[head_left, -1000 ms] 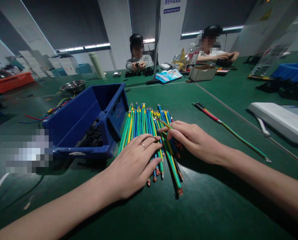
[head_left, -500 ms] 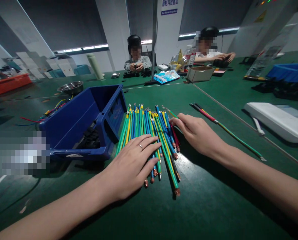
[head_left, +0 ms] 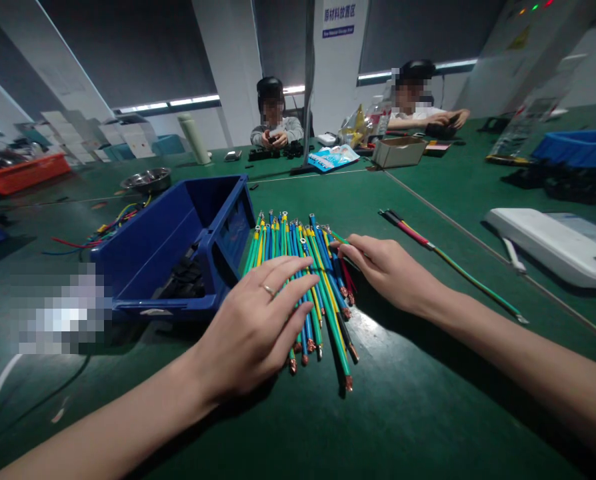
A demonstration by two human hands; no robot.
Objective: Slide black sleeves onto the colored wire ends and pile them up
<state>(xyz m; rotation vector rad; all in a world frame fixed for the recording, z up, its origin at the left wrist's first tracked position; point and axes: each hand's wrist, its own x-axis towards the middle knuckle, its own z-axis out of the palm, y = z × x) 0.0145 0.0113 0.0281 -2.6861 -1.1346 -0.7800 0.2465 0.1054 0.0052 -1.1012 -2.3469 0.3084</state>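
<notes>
Side by side on the green table lies a bundle of cut wires point(head_left: 323, 273), green, yellow and blue, with ring terminals at the far ends and bare copper at several near ends. Across its left part rests my left hand point(head_left: 263, 310), fingers stretched out over the wires. At the bundle's right edge, my right hand point(head_left: 378, 263) pinches a thin green wire point(head_left: 339, 238) between thumb and fingers. Some dark red wires point(head_left: 348, 279) lie just below those fingertips. Apart to the right is a single green-yellow wire point(head_left: 473, 283) with red and black sleeving at its far end.
A blue bin point(head_left: 153, 250) holding black parts stands left of the bundle. A white device point(head_left: 553, 247) lies at the right. Farther back are a metal bowl point(head_left: 147, 180), a cardboard box point(head_left: 399, 152) and two people point(head_left: 273, 130) seated across the table.
My right hand has moved slightly left with the green wire, whose tip now reaches over the bundle. My left hand has shifted a little up and left, its fingers still over the wires.
</notes>
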